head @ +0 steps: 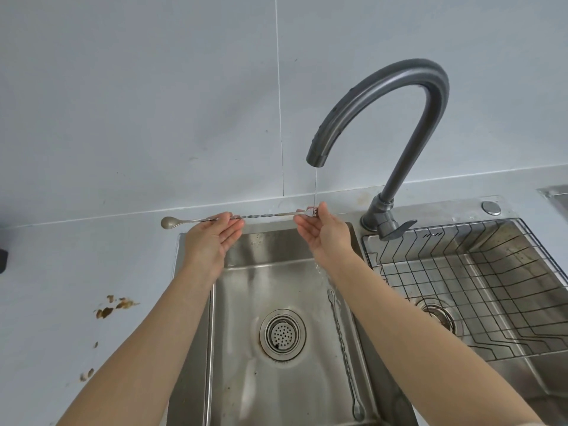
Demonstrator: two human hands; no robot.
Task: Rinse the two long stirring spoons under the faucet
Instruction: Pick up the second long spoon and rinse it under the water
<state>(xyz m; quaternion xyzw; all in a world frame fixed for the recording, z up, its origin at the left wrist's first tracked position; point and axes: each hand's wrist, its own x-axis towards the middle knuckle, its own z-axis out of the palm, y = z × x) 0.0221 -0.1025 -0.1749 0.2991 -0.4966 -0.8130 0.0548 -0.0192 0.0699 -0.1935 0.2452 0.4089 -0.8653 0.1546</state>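
One long twisted stirring spoon is held level above the left sink basin. My left hand pinches it near the bowl end, which sticks out to the left. My right hand pinches its forked end, right under a thin stream of water from the dark grey faucet. Water runs down off my right palm. The second stirring spoon lies on the basin floor along the right wall, fork end away from me, bowl end nearest me.
A round drain strainer sits mid-basin. The right basin holds a wire rack. The faucet lever points right. Brown stains spot the white counter on the left. A tiled wall stands close behind.
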